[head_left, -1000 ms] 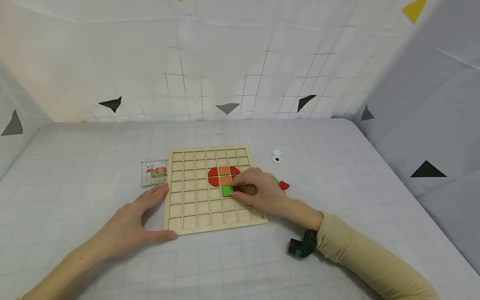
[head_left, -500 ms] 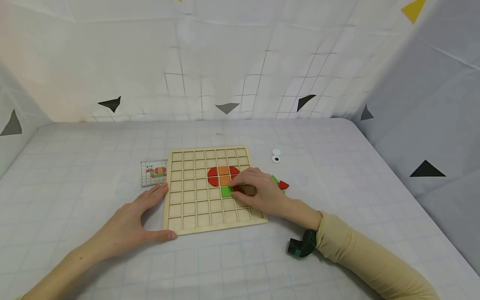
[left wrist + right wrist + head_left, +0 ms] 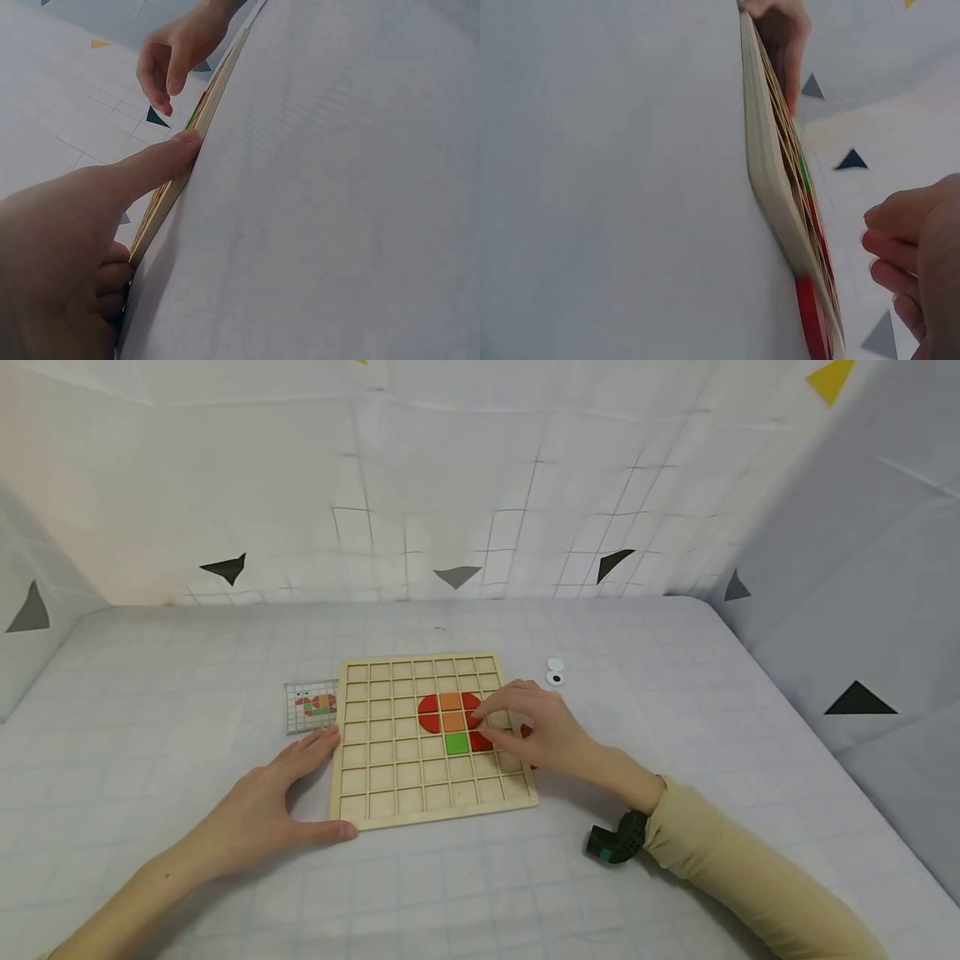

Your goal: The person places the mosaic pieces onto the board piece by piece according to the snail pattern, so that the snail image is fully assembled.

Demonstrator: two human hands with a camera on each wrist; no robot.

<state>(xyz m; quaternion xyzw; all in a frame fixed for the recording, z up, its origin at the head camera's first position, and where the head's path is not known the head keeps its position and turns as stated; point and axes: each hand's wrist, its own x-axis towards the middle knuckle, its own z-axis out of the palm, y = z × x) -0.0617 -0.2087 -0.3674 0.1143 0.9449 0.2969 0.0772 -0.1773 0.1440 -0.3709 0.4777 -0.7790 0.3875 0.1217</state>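
A wooden grid board (image 3: 390, 777) lies on the table with coloured tiles in its cells. Two orange squares (image 3: 453, 721) stand between rounded red tiles (image 3: 429, 713). Just in front of these are a green square (image 3: 457, 743) and, to its right, another red tile (image 3: 480, 742). My left hand (image 3: 255, 806) steadies the board's left side, thumb on the near corner and fingers straight along the edge. Over the board's right part hovers my right hand (image 3: 551, 731), its bent fingers apart from the thumb; in the right wrist view nothing is between them.
Left of the board lies a pattern card (image 3: 311, 707) with a coloured figure, partly under the board's edge. Two white discs (image 3: 555, 672), one with a black dot, lie behind right. Beside the board's right edge, a loose red piece (image 3: 811, 319) is partly hidden by my right hand in the head view.
My right hand has let go of the red tile beside the green square and risen slightly up and to the right. The left hand stays at the board's edge.
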